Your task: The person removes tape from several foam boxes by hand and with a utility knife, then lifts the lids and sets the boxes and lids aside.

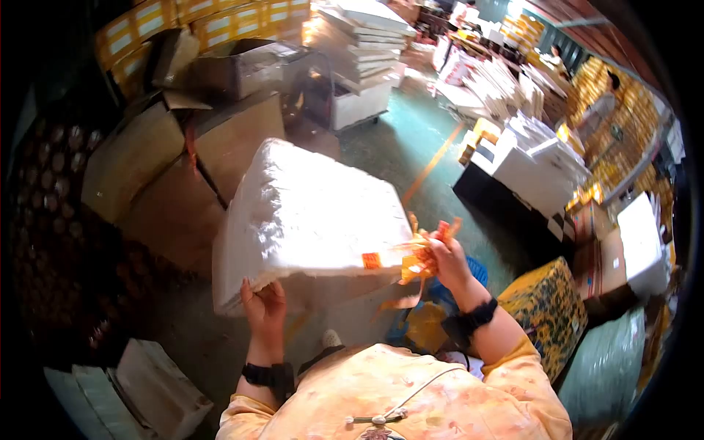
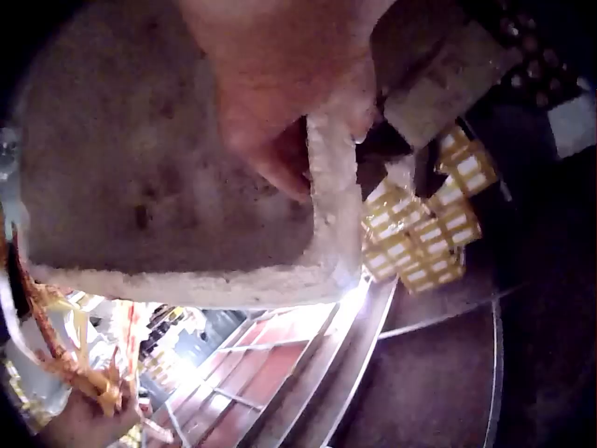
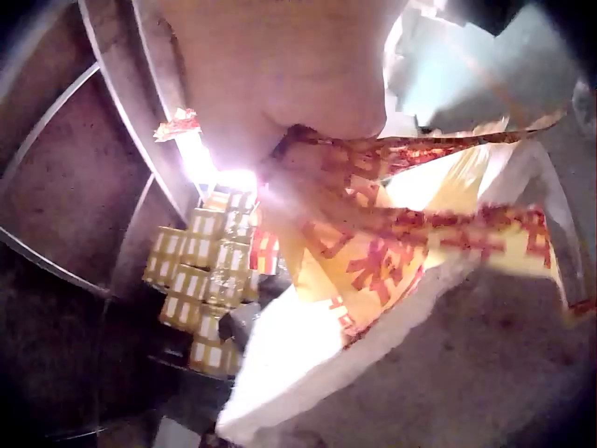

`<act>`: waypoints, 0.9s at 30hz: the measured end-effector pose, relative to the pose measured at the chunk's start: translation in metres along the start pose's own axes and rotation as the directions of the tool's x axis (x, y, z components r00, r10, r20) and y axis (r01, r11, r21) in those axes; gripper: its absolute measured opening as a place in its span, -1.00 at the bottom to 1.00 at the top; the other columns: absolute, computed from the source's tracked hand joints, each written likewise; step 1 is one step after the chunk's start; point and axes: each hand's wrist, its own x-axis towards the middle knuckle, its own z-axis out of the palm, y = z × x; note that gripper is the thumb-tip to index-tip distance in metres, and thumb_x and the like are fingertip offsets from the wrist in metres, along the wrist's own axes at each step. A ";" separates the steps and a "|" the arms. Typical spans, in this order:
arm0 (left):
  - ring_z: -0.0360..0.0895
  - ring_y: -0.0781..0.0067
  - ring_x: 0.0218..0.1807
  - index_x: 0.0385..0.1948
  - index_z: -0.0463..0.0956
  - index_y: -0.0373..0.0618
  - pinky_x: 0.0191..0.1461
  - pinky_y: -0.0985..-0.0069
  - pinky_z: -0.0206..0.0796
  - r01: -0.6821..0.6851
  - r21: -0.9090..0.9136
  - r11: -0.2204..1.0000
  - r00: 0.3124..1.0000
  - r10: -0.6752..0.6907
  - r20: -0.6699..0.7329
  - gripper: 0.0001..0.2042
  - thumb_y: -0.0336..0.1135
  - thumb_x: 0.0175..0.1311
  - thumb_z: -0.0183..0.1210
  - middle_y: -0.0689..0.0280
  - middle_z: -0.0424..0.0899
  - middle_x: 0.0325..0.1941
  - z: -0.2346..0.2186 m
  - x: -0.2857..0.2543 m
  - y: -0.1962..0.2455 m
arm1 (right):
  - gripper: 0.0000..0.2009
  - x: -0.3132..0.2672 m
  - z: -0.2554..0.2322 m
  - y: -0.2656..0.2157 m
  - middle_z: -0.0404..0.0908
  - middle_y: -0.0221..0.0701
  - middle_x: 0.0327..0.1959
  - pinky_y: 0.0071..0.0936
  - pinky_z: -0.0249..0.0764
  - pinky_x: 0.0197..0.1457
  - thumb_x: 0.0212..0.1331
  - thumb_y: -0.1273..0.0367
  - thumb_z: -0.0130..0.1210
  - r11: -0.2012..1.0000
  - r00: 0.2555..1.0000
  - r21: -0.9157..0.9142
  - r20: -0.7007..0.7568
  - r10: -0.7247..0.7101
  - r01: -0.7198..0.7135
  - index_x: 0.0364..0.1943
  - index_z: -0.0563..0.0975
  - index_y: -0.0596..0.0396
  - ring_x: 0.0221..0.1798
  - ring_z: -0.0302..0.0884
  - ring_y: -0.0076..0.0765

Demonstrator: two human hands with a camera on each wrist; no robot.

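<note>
A white foam box [image 1: 334, 209] tilts in front of my body in the head view, its outer side turned up and bright. My left hand [image 1: 264, 312] grips its near left edge. In the left wrist view that hand [image 2: 289, 79] has its fingers over the thick rim [image 2: 336, 215], and the box's greyish hollow [image 2: 140, 159] shows. My right hand [image 1: 451, 264] clutches a crumpled bunch of orange and yellow printed tape [image 1: 416, 262] beside the box's right side. Loose strips of this tape [image 3: 373, 271] cross the foam in the right wrist view. An orange piece [image 1: 372, 260] sticks to the box.
Open cardboard boxes [image 1: 150, 176] stand at left. Behind them are yellow cartons [image 1: 235, 26] and a stack of foam boxes [image 1: 367, 44]. More foam boxes [image 1: 528, 169] sit at right, near a patterned yellow bundle [image 1: 543, 315]. A person [image 1: 598, 110] stands farther back.
</note>
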 end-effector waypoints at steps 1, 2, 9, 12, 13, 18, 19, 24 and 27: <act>0.55 0.34 -0.15 -0.27 0.51 -0.17 -0.02 0.37 0.46 -0.026 -0.059 0.998 0.995 0.020 -0.093 -0.81 -0.32 0.11 0.16 0.24 0.61 -0.22 0.003 0.006 0.008 | -0.92 -0.001 0.004 -0.007 0.40 -0.51 -0.43 -0.64 0.40 -0.32 0.17 0.36 -0.04 0.999 0.998 -0.020 -0.054 -0.035 0.034 -0.34 0.36 0.03 -0.40 0.40 -0.61; 0.55 0.34 -0.16 -0.28 0.51 -0.16 -0.02 0.37 0.46 -0.056 -0.113 0.992 0.982 0.034 -0.188 -0.81 -0.32 0.11 0.16 0.24 0.61 -0.22 0.008 0.011 0.017 | -0.92 -0.002 0.003 -0.017 0.40 -0.52 -0.48 -0.64 0.40 -0.34 0.16 0.36 -0.04 0.991 0.993 0.062 0.027 -0.116 0.115 -0.34 0.36 0.01 -0.40 0.40 -0.63; 0.55 0.28 -0.13 -0.25 0.48 -0.17 -0.03 0.32 0.47 -0.439 0.026 0.898 0.830 0.417 -0.370 -0.74 -0.26 0.07 0.17 0.25 0.61 -0.22 -0.037 0.001 0.098 | -0.92 0.049 -0.053 -0.061 0.44 -0.52 -0.48 -0.66 0.37 -0.39 0.18 0.39 -0.06 0.955 0.951 0.062 -0.134 -0.280 0.290 -0.37 0.43 0.07 -0.43 0.41 -0.63; 0.55 0.26 -0.18 -0.27 0.47 -0.16 -0.08 0.30 0.47 -0.557 0.086 0.826 0.762 0.550 -0.342 -0.75 -0.23 0.08 0.16 0.25 0.60 -0.25 -0.050 -0.030 0.114 | -0.90 0.086 -0.038 -0.054 0.46 -0.48 -0.46 -0.61 0.40 -0.37 0.16 0.38 -0.04 0.975 0.962 -0.032 -0.153 -0.224 0.222 -0.31 0.42 0.10 -0.41 0.43 -0.57; 0.54 0.26 -0.20 -0.27 0.47 -0.17 -0.09 0.30 0.47 -0.603 0.103 0.791 0.724 0.597 -0.344 -0.75 -0.22 0.10 0.15 0.23 0.60 -0.26 -0.059 -0.040 0.119 | -0.89 0.102 -0.032 -0.049 0.46 -0.47 -0.45 -0.60 0.41 -0.36 0.15 0.39 -0.03 0.983 0.974 -0.011 -0.129 -0.184 0.184 -0.30 0.42 0.12 -0.41 0.44 -0.55; 0.50 0.31 -0.30 -0.33 0.48 -0.12 -0.17 0.33 0.43 -0.767 0.233 0.598 0.498 0.783 -0.372 -0.76 -0.16 0.11 0.13 0.26 0.58 -0.32 -0.035 -0.118 0.107 | -0.74 0.190 0.041 -0.009 0.52 -0.35 -0.27 -0.57 0.46 -0.30 0.09 0.49 -0.15 0.979 0.964 0.203 0.259 -0.057 0.003 -0.10 0.39 0.17 -0.36 0.48 -0.49; 0.50 0.31 -0.29 -0.33 0.48 -0.11 -0.18 0.34 0.42 -0.788 0.244 0.565 0.474 0.810 -0.346 -0.76 -0.15 0.10 0.14 0.28 0.59 -0.32 -0.035 -0.136 0.102 | -0.74 0.203 0.060 0.000 0.52 -0.33 -0.26 -0.53 0.47 -0.27 0.10 0.46 -0.13 0.979 0.946 0.204 0.320 -0.042 -0.026 -0.10 0.39 0.15 -0.34 0.49 -0.45; 0.51 0.34 -0.23 -0.31 0.49 -0.08 -0.13 0.34 0.40 -0.867 0.299 0.400 0.299 0.895 -0.331 -0.74 -0.11 0.09 0.12 0.33 0.59 -0.29 -0.031 -0.203 0.059 | -0.78 0.240 0.158 0.038 0.52 -0.31 -0.33 -0.29 0.48 -0.12 0.19 0.31 -0.10 0.936 0.752 0.205 0.654 0.088 -0.287 -0.16 0.40 0.12 -0.27 0.52 -0.29; 0.51 0.34 -0.21 -0.30 0.48 -0.09 -0.08 0.35 0.39 -0.906 0.321 0.274 0.140 0.913 -0.384 -0.73 -0.10 0.12 0.09 0.32 0.59 -0.28 -0.038 -0.232 0.021 | -0.83 0.193 0.220 0.028 0.49 -0.38 -0.42 -0.48 0.47 -0.31 0.17 0.45 -0.25 0.911 0.755 0.058 0.582 0.301 -0.408 -0.32 0.43 0.12 -0.36 0.48 -0.44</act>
